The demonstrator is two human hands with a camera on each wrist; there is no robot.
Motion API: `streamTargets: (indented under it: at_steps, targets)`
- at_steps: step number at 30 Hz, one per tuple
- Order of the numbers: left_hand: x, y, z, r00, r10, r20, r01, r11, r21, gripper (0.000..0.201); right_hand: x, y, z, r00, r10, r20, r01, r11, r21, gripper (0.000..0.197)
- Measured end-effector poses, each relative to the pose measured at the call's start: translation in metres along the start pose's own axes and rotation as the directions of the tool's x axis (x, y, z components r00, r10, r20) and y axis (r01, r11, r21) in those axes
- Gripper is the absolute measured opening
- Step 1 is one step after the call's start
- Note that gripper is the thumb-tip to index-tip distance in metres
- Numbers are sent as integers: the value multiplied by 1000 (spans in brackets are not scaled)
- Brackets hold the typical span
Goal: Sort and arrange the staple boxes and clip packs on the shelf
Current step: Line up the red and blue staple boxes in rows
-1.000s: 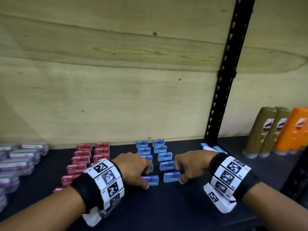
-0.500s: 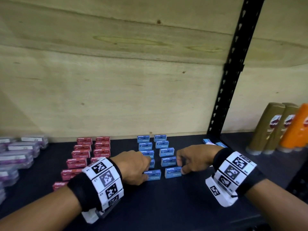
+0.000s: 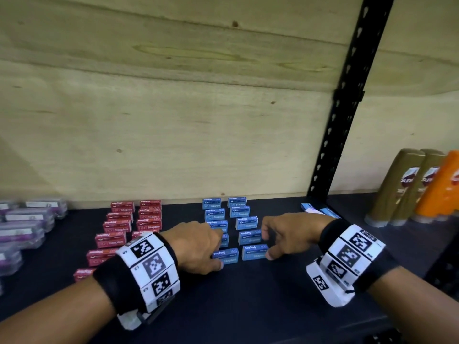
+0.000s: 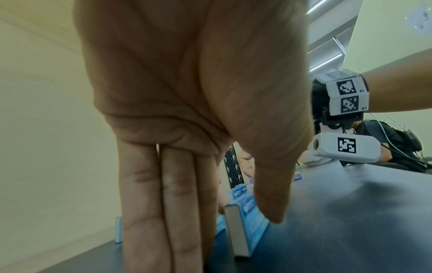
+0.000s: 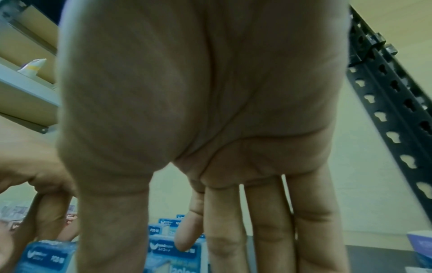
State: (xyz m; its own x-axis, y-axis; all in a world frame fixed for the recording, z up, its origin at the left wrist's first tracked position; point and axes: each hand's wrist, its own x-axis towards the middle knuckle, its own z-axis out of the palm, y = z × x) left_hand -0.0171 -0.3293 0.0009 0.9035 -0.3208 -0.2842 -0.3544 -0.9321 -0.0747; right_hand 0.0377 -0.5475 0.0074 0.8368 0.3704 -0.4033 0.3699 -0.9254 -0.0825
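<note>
Clip packs [image 3: 23,227] are sitting far left on the shelf [image 3: 260,294], clear plastic with purple inserts, stacked loosely; likely light, rigid and a bit slick, so best taken by the long sides.

Red staple boxes [image 3: 116,225] are standing next to them in two columns running back to the wall; the front ones are partly hidden behind the left wrist.

Left hand [image 3: 196,247] is resting against the left blue column, fingers [image 4: 145,212] straight and together, thumb tip at the front blue box [image 3: 225,255]. Not gripping anything, just nudging.

Blue staple boxes [image 3: 238,211] are sitting mid-shelf in two columns. Small cardboard bricks: stiff, dense for their size I'd guess, easy to tip on the narrow edge. Better slid by the short ends than lifted.

Right hand [image 3: 288,235] is flanking the right blue column, fingers loosely extended, index touching a box top, thumb beside the front right box [image 3: 254,252]. No grip.

More blue boxes [image 3: 308,207] are lying by the black upright [image 3: 340,115], apart from the columns, probably not yet sorted. Bottles [image 3: 407,187] are standing far right.
</note>
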Motion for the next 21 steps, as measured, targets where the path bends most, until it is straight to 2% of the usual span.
streamTargets:
  at_steps: [4,7,11,13,15,18,21]
  targets:
    - [-3,-3,-3,1000,-21,17,21,999,-31,44,-10,18,-5,997,-18,70,6,986,164,37]
    - [-4,-3,-10,999,-28,-36,28,1000,-8,39,-19,39,-11,995,-34,93,5,953,302,29]
    - [0,-1,-29,995,-2,-97,4,1000,29,31,-19,77,-24,993,79,-91,-37,916,399,12]
    - [10,4,-40,994,24,-109,-19,999,50,28,-12,104,-30,966,172,-191,-92,925,369,5]
    - [25,9,-51,993,54,-106,-49,998,46,26,-5,131,-38,942,242,-234,-190,956,224,7]
    - [56,12,-69,990,123,-63,-124,992,-13,22,5,164,-45,931,314,-188,-300,949,99,11]
    - [91,17,-86,981,184,-57,-184,983,-1,20,9,175,-50,928,355,-115,-355,935,24,30]
